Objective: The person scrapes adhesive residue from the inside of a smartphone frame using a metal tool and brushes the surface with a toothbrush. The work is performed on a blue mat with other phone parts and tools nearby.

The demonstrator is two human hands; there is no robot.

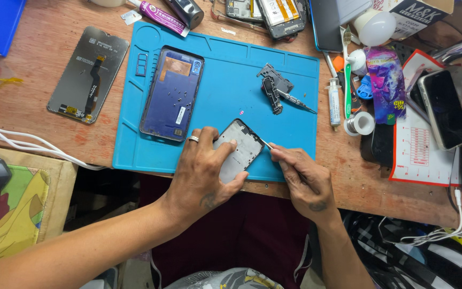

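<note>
Wooden surface (38,80) carries a detached screen (87,75) and blue back cover (171,93) already off, while my left hand (201,174) grips the phone frame (237,150) on the blue mat (231,64) and my right hand (306,182) pinches a thin tool (266,143) against its edge, prying unfinished.

Worn wooden workbench (38,80), perhaps plywood

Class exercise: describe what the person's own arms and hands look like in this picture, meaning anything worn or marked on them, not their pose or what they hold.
Both forearms are bare, with no sleeves in view. The left hand wears a silver-coloured ring on one finger and shows a small dark mark near the wrist. The right hand has no ring and carries a dark mark on its back. No watch or gloves.
</note>
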